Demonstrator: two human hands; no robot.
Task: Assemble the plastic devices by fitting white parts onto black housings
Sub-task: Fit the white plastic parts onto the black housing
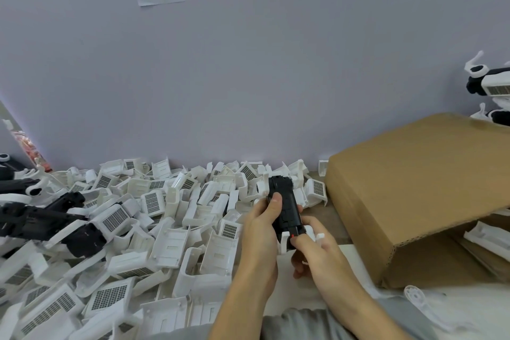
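Head view looks down on my table (342, 232), where a broad heap of loose white plastic shells with gridded vents (143, 229) spreads from the wall toward me. To my right a large brown cardboard box lies tipped on its side (408, 196), and a few finished black-and-white devices (488, 85) sit beyond it. More black housings (41, 218) lie at the far left of the heap.

My left hand (262, 226) wraps around the long black plastic housing (284, 207), thumb pressed on its upper face, holding it above the near edge of the heap. My right hand (317, 248) pinches the housing's near end, fingers curled where a small white plastic part (313, 236) meets it beside a tiny red mark (292, 235).

I judge I am seating that white part. To do it well I should keep the housing steady with my left grip, line the part up squarely, and push evenly along the housing rather than twisting.
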